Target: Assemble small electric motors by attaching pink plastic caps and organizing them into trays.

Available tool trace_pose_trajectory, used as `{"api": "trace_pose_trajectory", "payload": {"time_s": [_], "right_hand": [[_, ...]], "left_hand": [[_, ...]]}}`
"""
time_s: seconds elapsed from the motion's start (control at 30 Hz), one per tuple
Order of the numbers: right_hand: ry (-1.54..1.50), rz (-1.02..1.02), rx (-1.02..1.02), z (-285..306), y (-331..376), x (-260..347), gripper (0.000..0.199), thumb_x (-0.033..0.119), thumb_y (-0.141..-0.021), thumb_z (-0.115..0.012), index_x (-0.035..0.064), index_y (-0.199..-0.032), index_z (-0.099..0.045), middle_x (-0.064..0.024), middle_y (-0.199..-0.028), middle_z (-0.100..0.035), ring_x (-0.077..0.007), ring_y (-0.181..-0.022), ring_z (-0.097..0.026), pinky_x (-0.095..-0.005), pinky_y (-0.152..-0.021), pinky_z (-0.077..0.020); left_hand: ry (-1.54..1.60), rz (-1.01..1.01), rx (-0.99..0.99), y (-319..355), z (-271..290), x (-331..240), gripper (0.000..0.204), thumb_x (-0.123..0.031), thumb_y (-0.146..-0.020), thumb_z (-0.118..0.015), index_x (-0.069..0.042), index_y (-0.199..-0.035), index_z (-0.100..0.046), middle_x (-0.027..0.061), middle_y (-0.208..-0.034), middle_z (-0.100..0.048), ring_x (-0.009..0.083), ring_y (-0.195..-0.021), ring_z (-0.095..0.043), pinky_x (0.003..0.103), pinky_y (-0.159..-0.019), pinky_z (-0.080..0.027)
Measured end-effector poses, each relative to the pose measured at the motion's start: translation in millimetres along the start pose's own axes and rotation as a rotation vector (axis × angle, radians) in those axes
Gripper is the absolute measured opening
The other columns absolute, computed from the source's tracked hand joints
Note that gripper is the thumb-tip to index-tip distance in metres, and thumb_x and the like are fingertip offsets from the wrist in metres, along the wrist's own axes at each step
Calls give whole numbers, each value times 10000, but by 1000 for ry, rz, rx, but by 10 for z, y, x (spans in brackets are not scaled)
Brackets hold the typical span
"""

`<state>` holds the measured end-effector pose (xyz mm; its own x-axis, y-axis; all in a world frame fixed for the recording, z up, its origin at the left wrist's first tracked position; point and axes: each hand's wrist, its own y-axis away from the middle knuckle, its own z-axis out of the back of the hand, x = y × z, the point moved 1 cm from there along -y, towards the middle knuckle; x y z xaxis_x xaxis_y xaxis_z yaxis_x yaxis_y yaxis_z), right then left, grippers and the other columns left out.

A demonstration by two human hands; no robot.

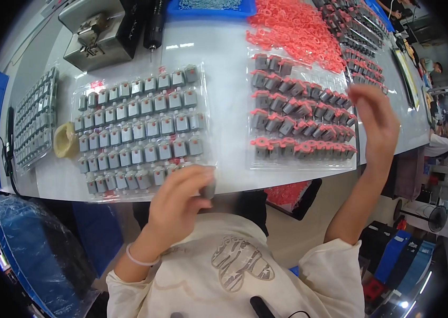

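My left hand (177,199) is closed on a small grey motor (209,189), held between thumb and fingers at the near right corner of the left tray. That clear plastic tray (209,159) holds rows of silvery boxy motors (138,129) with small reddish marks. My right hand (376,114) hovers at the right edge of another clear tray (303,164), fingers bent and apart, with nothing visible in them. Rows of dark grey motors (287,103) with pink-red rings on them fill this tray, several leaning.
Loose pink-red rings (298,32) are heaped behind the right tray, beside a blue bin (210,9) of small parts. A metal fixture (99,37) and a black electric screwdriver (153,29) stand back left. A tape roll (65,140) lies beside another motor tray (36,119).
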<state>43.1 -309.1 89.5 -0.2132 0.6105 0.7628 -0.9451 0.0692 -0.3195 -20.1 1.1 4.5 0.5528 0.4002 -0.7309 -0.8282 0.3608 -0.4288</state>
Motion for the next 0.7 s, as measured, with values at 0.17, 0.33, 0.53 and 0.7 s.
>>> {"api": "trace_pose_trajectory", "payload": {"time_s": [0.17,0.33,0.53,0.7], "right_hand": [[235,68,213,-70,-869,-644,193,89,-847,-551,5,-1012,-604,-43,-959,-622,-111,-863,-561,-258,-784,-433],[534,194,206,-114,-1426,-1178,211,70,-792,-580,35,-998,-611,-66,-934,-633,-176,-831,-587,-288,-746,-454],[705,193,235,-258,-1616,-1345,182,56,-744,-611,25,-923,-622,-104,-866,-624,-231,-782,-593,-309,-717,-463],[762,201,229,-284,-1566,-1209,163,77,-725,-637,11,-873,-623,-103,-818,-612,-235,-731,-587,-308,-674,-458]], "left_hand": [[1231,797,18,-86,195,-180,392,16,-787,-605,-3,-1164,-499,138,-1177,-503,218,-986,-559,302,-792,-501],[1123,621,-17,106,110,-133,406,26,-741,-660,-3,-1120,-516,141,-1245,-388,235,-1002,-545,337,-821,-510],[1104,771,-129,112,178,-93,364,-112,-786,-673,28,-1085,-518,125,-1062,-519,214,-917,-575,313,-756,-517],[1105,727,-142,117,175,-4,370,-192,-819,-650,31,-1084,-518,107,-942,-577,203,-880,-578,293,-705,-506]]}}
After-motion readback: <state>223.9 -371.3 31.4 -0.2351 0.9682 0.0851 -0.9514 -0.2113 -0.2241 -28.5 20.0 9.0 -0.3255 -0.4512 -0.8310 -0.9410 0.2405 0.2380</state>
